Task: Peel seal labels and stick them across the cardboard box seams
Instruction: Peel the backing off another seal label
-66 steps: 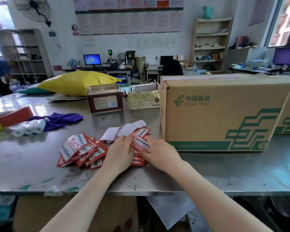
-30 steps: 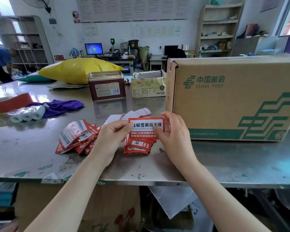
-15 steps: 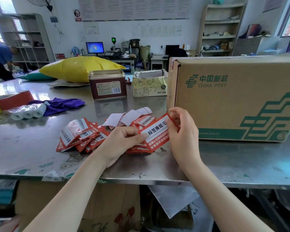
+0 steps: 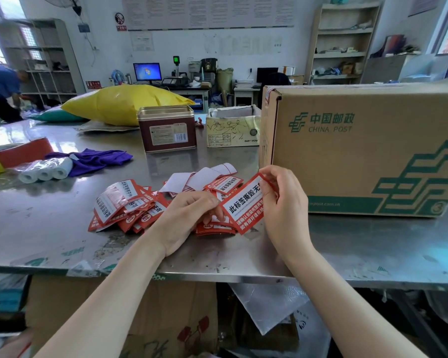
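- Head camera shows the left hand (image 4: pixel 189 218) and the right hand (image 4: pixel 282 202) both pinching one red-and-white rectangular paper seal label (image 4: pixel 245 202), which is lifted and tilted just above the steel counter (image 4: pixel 49 228), near its front edge.
- Left fingers are curled onto the label's lower left end, with the thumb and fingertips clamped on it; the right fingers are curled round the upper right corner, closed on the red border there.
- Step in hand, as I judge it, is starting the peel: the right fingertips seem to be working that corner to split sticker from backing. Whether it has split yet is too small to tell.
- To do it well, keep the left pinch firm as an anchor, bend the corner back sharply so the backing lifts, then pull slowly and low along the label's length to avoid tearing or curling it.
- Touch only the border, so that the glue stays clean.
- Loose heap of red seal labels (image 4: pixel 124 208) lies on the counter just left of the hands, with white backing strips (image 4: pixel 192 178) behind it.
- Brown cardboard box with green printing (image 4: pixel 360 151) stands at the counter's right side, its near left corner just beside the right hand; its top seam is barely visible, so carry the peeled label flat up to it.
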### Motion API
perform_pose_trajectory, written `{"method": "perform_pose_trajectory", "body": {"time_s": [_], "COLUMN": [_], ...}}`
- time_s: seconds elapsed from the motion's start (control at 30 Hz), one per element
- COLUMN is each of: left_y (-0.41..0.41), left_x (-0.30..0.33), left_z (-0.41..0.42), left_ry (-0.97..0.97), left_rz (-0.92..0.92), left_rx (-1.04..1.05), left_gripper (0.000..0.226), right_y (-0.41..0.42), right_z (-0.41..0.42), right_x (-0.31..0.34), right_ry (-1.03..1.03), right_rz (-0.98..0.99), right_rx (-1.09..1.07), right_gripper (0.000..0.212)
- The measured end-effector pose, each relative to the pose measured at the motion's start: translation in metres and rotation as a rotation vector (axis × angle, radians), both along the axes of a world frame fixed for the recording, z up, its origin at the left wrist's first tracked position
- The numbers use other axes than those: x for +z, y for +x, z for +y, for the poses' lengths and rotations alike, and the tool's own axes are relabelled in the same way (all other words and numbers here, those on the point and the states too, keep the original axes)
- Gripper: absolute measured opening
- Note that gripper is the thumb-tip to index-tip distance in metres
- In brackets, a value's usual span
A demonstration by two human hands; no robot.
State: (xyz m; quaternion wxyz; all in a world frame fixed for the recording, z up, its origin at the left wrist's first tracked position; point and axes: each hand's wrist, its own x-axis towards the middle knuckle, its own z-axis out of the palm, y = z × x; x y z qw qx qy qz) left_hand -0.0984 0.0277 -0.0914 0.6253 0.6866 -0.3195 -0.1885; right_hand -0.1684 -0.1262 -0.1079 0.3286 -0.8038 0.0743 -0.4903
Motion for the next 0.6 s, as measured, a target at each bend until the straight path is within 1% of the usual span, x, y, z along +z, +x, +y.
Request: {"method": "perform_pose_trajectory", "body": {"time_s": [0.1,0.23,0.3,0.43,0.53,0.6], "left_y": [0.0009,0.0016,0.0025,0.0010,0.0004,0.0018], "left_x": [-0.0007,-0.0021,-0.0025,-0.0012,-0.0010,-0.0002], "left_z": [0.0004,0.0008,0.0010,0.0001,0.0002,-0.0005], "left_ry": [0.010,0.004,0.006,0.002,0.005,-0.054], "left_rz": [-0.005,0.001,-0.002,-0.009,-0.009,0.027], "left_rx": [-0.011,-0.016,-0.016,-0.005,0.015,0.074], "left_gripper": [0.047,0.032,0.031,0.039,0.038,0.031], "right_y": [0.0004,0.0006,0.0005,0.0005,0.0010,0.0013], "right_z": [0.0004,0.0005,0.0007,0.0005,-0.0018,-0.0033], "right_x": [0.0004,0.0004,0.0006,0.0002,-0.0014,-0.0026], "right_ry": [-0.004,-0.008,0.000,-0.002,-0.019,-0.058], "right_rz": [-0.001,-0.005,0.004,0.022,0.007,-0.043], "right_rx": [-0.004,-0.010,-0.011,-0.017,-0.051,-0.085], "right_gripper": [0.016,0.015,0.015,0.017,0.018,0.019]}}
